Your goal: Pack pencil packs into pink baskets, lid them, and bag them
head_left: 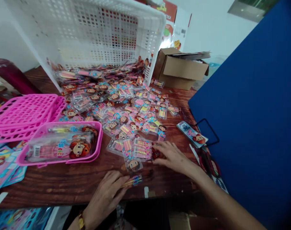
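A heap of small clear packets [121, 105] printed with a cartoon girl spills over the wooden table [64, 182] from a tipped white crate [92, 32]. My left hand [107, 195] rests near the table's front edge, fingers closed on a small bundle of coloured sticks [133, 181]. Fingers spread and flat, my right hand [172, 156] lies on a packet [142, 150] at the near edge of the heap.
A pink tray [97, 140] holds stacked packets at the left, with pink baskets [23, 111] behind it. A cardboard box [181, 68] stands at the back right. A blue board [255, 105] borders the right side. Blue printed cards [3, 166] lie at the far left.
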`<control>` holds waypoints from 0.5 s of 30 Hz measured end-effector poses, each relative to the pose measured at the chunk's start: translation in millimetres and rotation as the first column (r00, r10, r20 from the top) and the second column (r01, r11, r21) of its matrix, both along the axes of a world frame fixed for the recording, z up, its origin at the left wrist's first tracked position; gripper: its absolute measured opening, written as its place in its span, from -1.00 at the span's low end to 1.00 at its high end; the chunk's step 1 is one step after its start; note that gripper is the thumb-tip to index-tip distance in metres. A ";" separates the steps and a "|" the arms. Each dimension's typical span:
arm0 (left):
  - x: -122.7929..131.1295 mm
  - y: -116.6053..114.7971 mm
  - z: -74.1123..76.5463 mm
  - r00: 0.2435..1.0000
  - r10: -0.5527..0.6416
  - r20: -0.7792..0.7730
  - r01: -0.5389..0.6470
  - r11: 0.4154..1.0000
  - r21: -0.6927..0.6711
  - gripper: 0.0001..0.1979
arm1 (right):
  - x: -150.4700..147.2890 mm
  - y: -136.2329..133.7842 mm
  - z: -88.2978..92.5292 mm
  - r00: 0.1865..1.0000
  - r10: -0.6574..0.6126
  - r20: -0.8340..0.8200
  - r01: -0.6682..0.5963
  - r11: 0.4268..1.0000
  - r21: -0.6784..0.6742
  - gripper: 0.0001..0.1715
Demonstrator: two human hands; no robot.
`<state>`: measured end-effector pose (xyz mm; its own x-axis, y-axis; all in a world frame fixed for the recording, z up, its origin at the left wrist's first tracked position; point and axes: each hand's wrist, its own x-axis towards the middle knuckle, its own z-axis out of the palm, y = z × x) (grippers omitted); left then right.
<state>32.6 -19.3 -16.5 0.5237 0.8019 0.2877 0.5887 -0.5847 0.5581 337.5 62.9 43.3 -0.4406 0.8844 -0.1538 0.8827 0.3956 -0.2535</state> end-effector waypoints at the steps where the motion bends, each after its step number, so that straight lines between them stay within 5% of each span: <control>1: -0.3 -1.1 -0.5 1.000 0.004 0.011 -0.004 1.000 0.014 -0.73 | -3.0 7.9 2.8 0.999 -0.031 -0.044 0.031 1.000 0.006 -0.46; 7: -1.0 -0.8 -2.9 0.998 0.019 0.054 -0.023 0.997 0.075 -0.75 | -38.5 62.7 -18.5 0.989 -0.065 -0.132 0.061 0.997 -0.036 -0.57; 11: -0.2 -0.5 -1.5 0.998 0.026 0.065 -0.031 0.997 0.075 -0.77 | -21.1 77.2 -38.4 0.917 -0.223 -0.331 0.192 0.974 -0.124 -0.71; 15: 0.1 0.6 -2.0 0.998 0.011 0.065 -0.014 0.999 0.048 -0.76 | -2.4 70.3 -30.9 0.799 -0.370 -0.474 0.307 0.929 -0.207 -0.62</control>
